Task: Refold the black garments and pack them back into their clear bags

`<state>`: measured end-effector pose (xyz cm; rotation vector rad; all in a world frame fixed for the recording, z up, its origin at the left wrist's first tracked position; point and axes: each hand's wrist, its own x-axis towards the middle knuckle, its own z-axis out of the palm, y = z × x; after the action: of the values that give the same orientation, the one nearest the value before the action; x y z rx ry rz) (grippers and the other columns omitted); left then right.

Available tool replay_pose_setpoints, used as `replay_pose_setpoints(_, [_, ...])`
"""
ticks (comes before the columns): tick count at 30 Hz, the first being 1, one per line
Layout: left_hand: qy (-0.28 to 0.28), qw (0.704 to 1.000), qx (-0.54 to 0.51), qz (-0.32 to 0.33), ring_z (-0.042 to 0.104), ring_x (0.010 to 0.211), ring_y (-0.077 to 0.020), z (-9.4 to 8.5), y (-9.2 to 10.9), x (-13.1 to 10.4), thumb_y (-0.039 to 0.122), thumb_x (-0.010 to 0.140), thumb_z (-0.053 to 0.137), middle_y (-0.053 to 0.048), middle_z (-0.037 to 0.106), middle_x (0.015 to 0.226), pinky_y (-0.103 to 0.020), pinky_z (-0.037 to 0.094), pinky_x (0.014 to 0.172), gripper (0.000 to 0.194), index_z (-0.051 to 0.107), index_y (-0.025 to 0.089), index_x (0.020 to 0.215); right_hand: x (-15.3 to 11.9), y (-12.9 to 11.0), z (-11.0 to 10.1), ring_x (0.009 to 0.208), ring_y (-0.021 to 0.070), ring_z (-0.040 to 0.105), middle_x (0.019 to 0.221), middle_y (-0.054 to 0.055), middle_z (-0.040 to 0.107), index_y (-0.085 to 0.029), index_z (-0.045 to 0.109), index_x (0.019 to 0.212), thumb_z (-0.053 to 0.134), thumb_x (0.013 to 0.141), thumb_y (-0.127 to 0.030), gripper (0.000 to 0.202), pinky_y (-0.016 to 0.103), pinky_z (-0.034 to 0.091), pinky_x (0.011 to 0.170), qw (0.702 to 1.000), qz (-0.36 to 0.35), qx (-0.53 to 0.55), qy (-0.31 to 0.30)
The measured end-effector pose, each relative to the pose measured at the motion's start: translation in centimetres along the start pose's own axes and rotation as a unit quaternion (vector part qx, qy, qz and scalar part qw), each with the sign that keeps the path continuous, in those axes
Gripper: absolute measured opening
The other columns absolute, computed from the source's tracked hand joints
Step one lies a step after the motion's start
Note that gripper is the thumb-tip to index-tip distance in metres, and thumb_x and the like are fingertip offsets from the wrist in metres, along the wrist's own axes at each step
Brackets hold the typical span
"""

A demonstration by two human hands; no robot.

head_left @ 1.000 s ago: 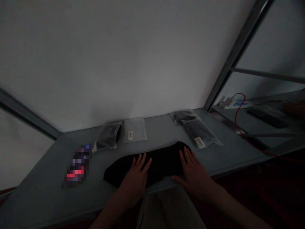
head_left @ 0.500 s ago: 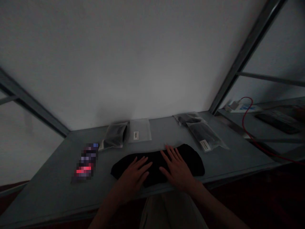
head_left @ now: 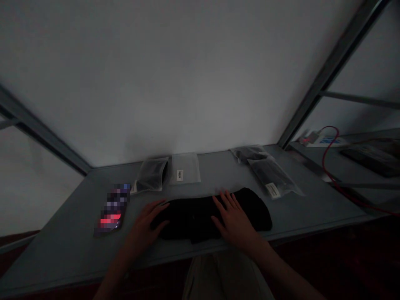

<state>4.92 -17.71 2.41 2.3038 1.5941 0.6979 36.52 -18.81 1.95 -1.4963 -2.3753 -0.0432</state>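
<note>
A black cloth item (head_left: 190,218), long and curved, lies flat along the front of the grey table. My left hand (head_left: 148,225) is at its left end, fingers apart and touching the edge of the cloth. On its right half rests my right hand (head_left: 233,218), palm down with the fingers spread. Neither hand is closed round anything. The cloth's outline is hard to make out in the dim light.
Behind the cloth lie a bag with dark contents (head_left: 151,175), a flat clear bag with a label (head_left: 186,168) and two more filled bags (head_left: 271,177) at the right. A phone (head_left: 113,208) lies left. A red cable (head_left: 325,162) hangs over the right shelf.
My left hand has moved left, from the cloth's left half to its left end. My right hand has stayed on the right half. The view has shifted slightly.
</note>
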Motion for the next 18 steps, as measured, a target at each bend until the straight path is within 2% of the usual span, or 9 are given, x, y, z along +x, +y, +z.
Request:
replay_pose_setpoints(3, [0.02, 0.999, 0.007, -0.048, 0.062, 0.109, -0.0244, -0.2, 0.4, 0.5, 0.035, 0.08, 0.063, -0.006, 0.064, 0.119, -0.045, 0.05, 0.095, 0.041, 0.059, 0.025, 0.12, 1.8, -1.6, -1.3, 0.138, 0.0325, 0.036, 0.147, 0.021, 0.042, -0.011, 0.05, 0.137, 0.053, 0.085, -0.009, 0.051, 0.048, 0.036, 0.11, 0.996, -0.082, 0.017, -0.014])
replay_pose_setpoints(5, [0.021, 0.997, 0.0, -0.078, 0.064, 0.101, -0.0241, -0.3, 0.7, 0.7, 0.036, 0.078, 0.064, -0.005, 0.065, 0.111, -0.043, 0.052, 0.09, 0.04, 0.059, 0.023, 0.116, 3.2, -2.6, -1.9, 0.129, 0.0281, 0.047, 0.141, 0.019, 0.049, -0.011, 0.05, 0.136, 0.053, 0.082, -0.005, 0.054, 0.042, 0.041, 0.105, 0.989, -0.139, 0.043, -0.041])
replay_pose_setpoints(7, [0.025, 0.995, -0.01, -0.094, 0.065, 0.098, -0.0238, -0.3, 1.0, 0.8, 0.033, 0.078, 0.064, -0.004, 0.065, 0.108, -0.042, 0.053, 0.088, 0.037, 0.059, 0.022, 0.113, 4.5, -3.1, -2.0, 0.117, 0.0249, 0.054, 0.131, 0.017, 0.056, -0.011, 0.052, 0.132, 0.053, 0.08, -0.003, 0.053, 0.038, 0.045, 0.099, 0.982, -0.166, 0.055, -0.064])
replay_pose_setpoints(11, [0.034, 0.994, -0.015, -0.1, 0.064, 0.09, -0.0224, 0.0, 1.3, 0.7, 0.03, 0.079, 0.06, -0.003, 0.064, 0.099, -0.039, 0.054, 0.081, 0.021, 0.059, 0.023, 0.099, 5.3, -3.2, -1.2, 0.104, 0.0218, 0.058, 0.116, 0.013, 0.06, -0.013, 0.058, 0.121, 0.05, 0.08, 0.001, 0.044, 0.035, 0.048, 0.089, 0.983, -0.152, 0.053, -0.082])
replay_pose_setpoints(15, [0.052, 0.997, 0.014, -0.062, 0.062, 0.086, -0.0212, 0.2, 0.5, 0.5, 0.025, 0.08, 0.056, -0.003, 0.06, 0.091, -0.037, 0.053, 0.078, 0.007, 0.058, 0.022, 0.086, 4.9, -2.8, -0.4, 0.1, 0.0215, 0.056, 0.108, 0.012, 0.061, -0.014, 0.062, 0.106, 0.048, 0.082, 0.001, 0.032, 0.035, 0.046, 0.088, 0.984, -0.15, 0.049, -0.081])
replay_pose_setpoints(18, [0.056, 0.997, 0.053, -0.016, 0.059, 0.087, -0.0216, 0.4, -0.4, 0.3, 0.015, 0.079, 0.052, -0.004, 0.06, 0.09, -0.038, 0.052, 0.079, 0.011, 0.059, 0.022, 0.084, 4.8, -2.6, -0.2, 0.099, 0.0222, 0.054, 0.105, 0.011, 0.06, -0.014, 0.062, 0.102, 0.051, 0.079, 0.001, 0.029, 0.036, 0.044, 0.089, 0.982, -0.163, 0.055, -0.083])
